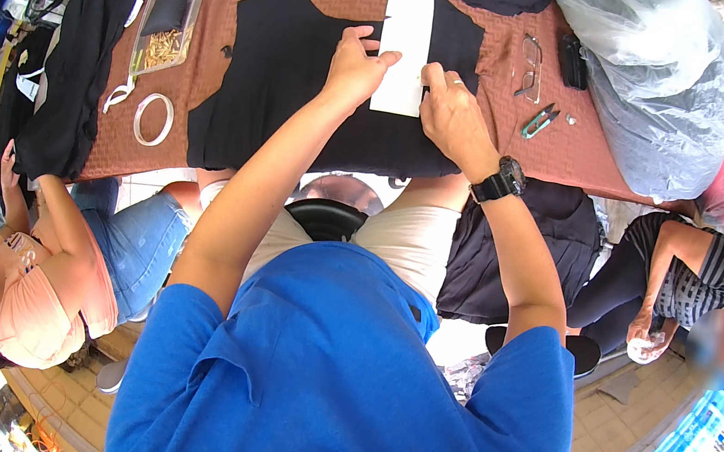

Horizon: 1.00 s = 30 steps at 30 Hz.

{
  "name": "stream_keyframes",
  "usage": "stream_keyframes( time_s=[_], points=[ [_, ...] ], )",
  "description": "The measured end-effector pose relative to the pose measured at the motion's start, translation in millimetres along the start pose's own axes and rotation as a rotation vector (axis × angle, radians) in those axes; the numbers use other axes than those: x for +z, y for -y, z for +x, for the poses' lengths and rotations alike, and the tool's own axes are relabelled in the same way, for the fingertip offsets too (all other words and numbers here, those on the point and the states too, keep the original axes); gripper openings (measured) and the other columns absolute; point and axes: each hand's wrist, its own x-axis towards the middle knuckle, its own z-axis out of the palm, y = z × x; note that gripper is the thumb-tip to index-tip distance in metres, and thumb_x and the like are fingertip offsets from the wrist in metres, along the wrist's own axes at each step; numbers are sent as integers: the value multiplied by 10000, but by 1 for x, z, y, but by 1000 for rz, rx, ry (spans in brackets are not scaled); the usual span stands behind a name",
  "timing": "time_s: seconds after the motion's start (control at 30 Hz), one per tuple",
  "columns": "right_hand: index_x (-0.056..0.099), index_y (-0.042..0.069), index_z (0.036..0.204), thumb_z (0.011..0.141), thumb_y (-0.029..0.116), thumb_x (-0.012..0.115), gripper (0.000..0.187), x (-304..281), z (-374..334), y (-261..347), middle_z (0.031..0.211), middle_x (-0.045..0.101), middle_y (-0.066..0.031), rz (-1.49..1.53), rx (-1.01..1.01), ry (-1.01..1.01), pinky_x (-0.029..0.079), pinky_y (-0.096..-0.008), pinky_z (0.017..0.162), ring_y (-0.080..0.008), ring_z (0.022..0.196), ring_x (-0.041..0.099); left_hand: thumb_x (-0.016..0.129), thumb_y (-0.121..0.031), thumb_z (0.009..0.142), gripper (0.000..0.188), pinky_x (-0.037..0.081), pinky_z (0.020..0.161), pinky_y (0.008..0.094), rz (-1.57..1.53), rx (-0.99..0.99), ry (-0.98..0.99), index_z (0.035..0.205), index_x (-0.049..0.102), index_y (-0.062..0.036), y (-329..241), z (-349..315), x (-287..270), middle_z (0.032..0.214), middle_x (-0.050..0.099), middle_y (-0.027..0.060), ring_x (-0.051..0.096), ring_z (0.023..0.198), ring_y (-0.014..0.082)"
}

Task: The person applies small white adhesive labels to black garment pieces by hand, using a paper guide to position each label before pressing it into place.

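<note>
As the step looks like aligning the card (pixel 408 22) on the cloth (pixel 288 65), left fingers (pixel 354 32) apart, right fingers (pixel 434 75) perhaps clamped, I can't tell, I'd next need steady pressure.

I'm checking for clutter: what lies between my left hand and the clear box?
The head view shows black cloth next to your left hand, then a strip of brown tablecloth with a small dark scrap on it, reaching the clear box.

Blue shirt (pixel 349 374) — black wristwatch (pixel 502 180)
</note>
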Motion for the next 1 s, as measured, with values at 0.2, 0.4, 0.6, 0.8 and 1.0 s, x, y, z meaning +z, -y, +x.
stream_keyframes(
  time_s=[0.2,0.4,0.6,0.8,1.0],
  points=[
    [443,39,1097,818,-18,562,308,1,0,-1,852,595,-223,-56,5,11,544,-493,712,-405,852,633,761,-233,874,753,525,933,351,158,-22,36,1432,376,93,-1,9,-2,1227,664,212,677,1048,243],
    [437,36,1089,832,-31,544,287,2,0,-1,856,583,-233,-23,3,-4,513,-516,713,-440,815,608,755,-247,875,650,524,914,353,-27,-144,67,1357,478,89,-1,22,1,1161,698,179,686,1007,235],
    [441,36,1063,806,-21,565,291,1,1,1,849,582,-199,-52,6,5,541,-481,740,-391,877,616,699,-253,912,272,521,780,362,234,74,49,1012,692,0,-2,11,1,897,738,119,702,840,204],
    [461,16,1021,788,-8,592,268,-6,2,12,875,585,-156,-122,-16,-13,553,-440,747,-348,896,619,643,-155,934,137,520,674,416,209,274,-189,942,645,-18,-25,-11,-19,812,707,134,695,721,289],
    [481,13,1024,775,-5,618,286,-2,0,10,928,593,-158,-107,-24,7,545,-433,791,-349,936,609,684,-135,919,128,512,633,396,165,612,-264,983,639,-34,-85,11,-28,797,701,115,691,691,297]
  ],
)
